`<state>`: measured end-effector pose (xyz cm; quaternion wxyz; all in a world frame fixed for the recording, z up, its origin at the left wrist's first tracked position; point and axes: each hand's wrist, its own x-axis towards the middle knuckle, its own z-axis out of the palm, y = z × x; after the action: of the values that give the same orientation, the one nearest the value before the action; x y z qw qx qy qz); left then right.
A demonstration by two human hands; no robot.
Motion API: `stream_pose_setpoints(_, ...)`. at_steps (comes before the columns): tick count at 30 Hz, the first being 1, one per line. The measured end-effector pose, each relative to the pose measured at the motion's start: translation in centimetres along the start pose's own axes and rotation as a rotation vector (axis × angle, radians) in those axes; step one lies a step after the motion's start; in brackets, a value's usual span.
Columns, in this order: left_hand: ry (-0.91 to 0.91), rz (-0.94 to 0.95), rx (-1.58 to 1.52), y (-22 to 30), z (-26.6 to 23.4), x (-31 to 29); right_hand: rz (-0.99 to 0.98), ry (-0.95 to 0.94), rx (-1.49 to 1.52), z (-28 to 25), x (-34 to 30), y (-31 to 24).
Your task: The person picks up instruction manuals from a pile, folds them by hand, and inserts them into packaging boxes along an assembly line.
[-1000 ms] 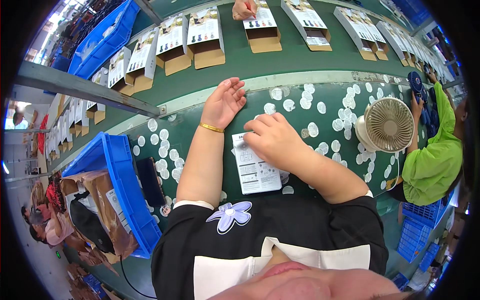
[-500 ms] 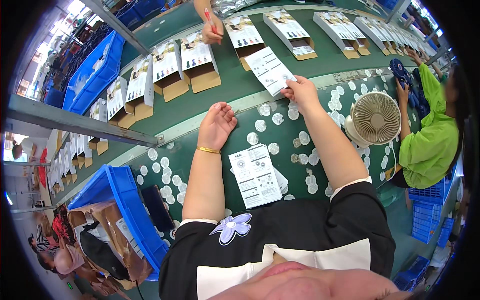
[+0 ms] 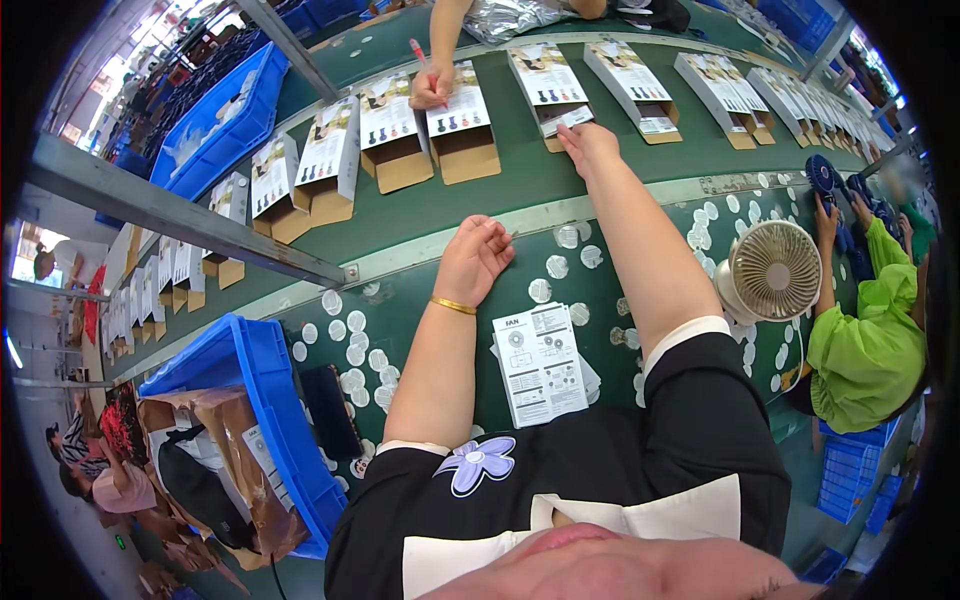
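Observation:
My right hand (image 3: 588, 150) reaches across to a printed carton (image 3: 549, 78) on the far green belt. Its fingers grip an instruction leaflet (image 3: 572, 118), most of which is inside the carton's near end; only a white edge shows. My left hand (image 3: 476, 258), a gold bangle on its wrist, rests palm up at the metal rail with fingers loosely curled and nothing in them. Below it, close to my chest, lies a stack of instruction leaflets (image 3: 540, 365).
Similar cartons (image 3: 462, 110) line the belt, near flaps hanging down. Across it, another person's hand (image 3: 432, 86) holds a red pen. Round white stickers (image 3: 556, 266) dot the table. A small fan (image 3: 772, 270) stands right, beside a person in green. A blue crate (image 3: 262, 400) is left.
My right hand has moved the leaflet from above the rail into a carton's near end. The cartons appear further right, and the other person's pen hand has come down over a carton.

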<state>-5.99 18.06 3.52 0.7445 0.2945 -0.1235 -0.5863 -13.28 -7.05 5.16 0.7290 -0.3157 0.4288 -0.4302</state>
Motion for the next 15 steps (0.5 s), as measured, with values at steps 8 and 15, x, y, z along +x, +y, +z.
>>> stream_pose_setpoints(8, -0.067, 0.579, 1.333, -1.0, 1.0, -0.6, -0.610, -0.581, -0.625, -0.8, -11.6, 2.2)
stream_pose_setpoints(15, -0.054, 0.679, 1.709, -2.1, 1.4, -0.1, -0.950, -0.640, -1.120, -2.8, -15.8, 3.0)
